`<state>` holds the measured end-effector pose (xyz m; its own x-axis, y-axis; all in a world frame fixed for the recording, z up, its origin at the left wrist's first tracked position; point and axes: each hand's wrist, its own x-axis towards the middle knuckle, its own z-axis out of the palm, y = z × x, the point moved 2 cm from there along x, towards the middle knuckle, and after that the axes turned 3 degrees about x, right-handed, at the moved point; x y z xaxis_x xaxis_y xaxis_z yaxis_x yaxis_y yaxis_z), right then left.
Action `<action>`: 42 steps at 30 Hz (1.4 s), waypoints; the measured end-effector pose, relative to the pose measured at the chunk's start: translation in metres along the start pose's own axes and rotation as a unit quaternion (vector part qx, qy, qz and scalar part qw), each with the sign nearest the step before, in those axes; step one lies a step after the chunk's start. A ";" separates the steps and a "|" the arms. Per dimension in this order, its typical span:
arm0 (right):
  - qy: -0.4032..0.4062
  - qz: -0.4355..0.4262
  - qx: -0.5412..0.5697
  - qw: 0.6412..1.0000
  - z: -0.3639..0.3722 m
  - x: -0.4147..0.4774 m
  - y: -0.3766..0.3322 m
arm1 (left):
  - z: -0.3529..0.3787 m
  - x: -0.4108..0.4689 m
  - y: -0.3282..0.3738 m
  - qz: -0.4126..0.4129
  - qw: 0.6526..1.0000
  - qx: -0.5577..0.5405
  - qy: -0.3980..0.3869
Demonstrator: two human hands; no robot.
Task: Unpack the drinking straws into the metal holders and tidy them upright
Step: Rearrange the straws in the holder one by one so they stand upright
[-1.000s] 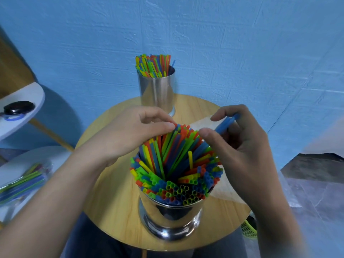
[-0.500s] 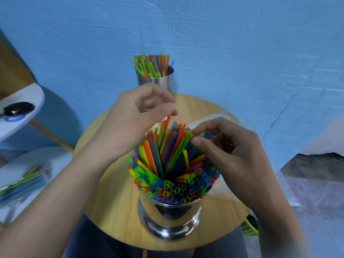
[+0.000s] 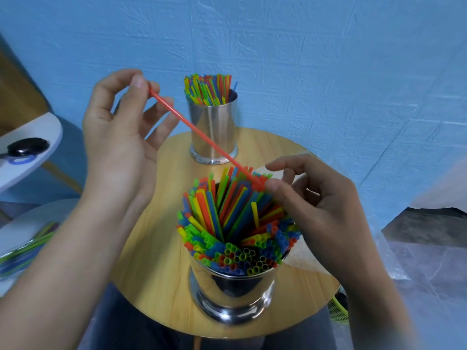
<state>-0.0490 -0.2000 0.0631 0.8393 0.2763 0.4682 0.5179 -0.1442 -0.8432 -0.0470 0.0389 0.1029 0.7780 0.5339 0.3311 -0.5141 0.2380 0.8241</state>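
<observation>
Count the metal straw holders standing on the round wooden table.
2. The near holder, crammed with straws, stands at the table's front edge; the far holder stands at its back edge. None appears hidden.

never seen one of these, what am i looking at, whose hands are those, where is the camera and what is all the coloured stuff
There is no machine here. A person wears one camera on the head, looking forward and down, so the single picture shows their own two hands. On the round wooden table stand two metal holders. The near holder is crammed with coloured drinking straws that lean every way. The far holder has straws standing straighter. The left hand pinches the upper end of a red straw, held slantwise. The right hand has its thumb at that straw's lower end, by the bundle; whether it grips is unclear.
</observation>
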 end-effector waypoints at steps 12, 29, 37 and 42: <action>0.162 -0.044 0.215 0.962 -0.015 0.001 -0.006 | 0.005 -0.020 -0.025 -0.165 0.954 0.200 -0.150; 0.042 0.021 -0.039 0.998 -0.002 0.001 0.004 | 0.005 -0.027 -0.030 -0.153 0.858 0.387 -0.301; 0.006 0.050 -0.094 0.994 0.000 0.001 0.011 | 0.006 -0.029 -0.026 -0.157 0.841 0.393 -0.338; -0.036 0.106 -0.055 0.992 -0.001 0.003 0.015 | 0.007 -0.028 -0.027 -0.131 0.830 0.420 -0.344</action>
<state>-0.0388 -0.2021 0.0519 0.9190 0.2955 0.2609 0.3499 -0.3070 -0.8850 -0.0521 0.0124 0.0747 0.9939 -0.1044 0.0368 -0.0870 -0.5311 0.8428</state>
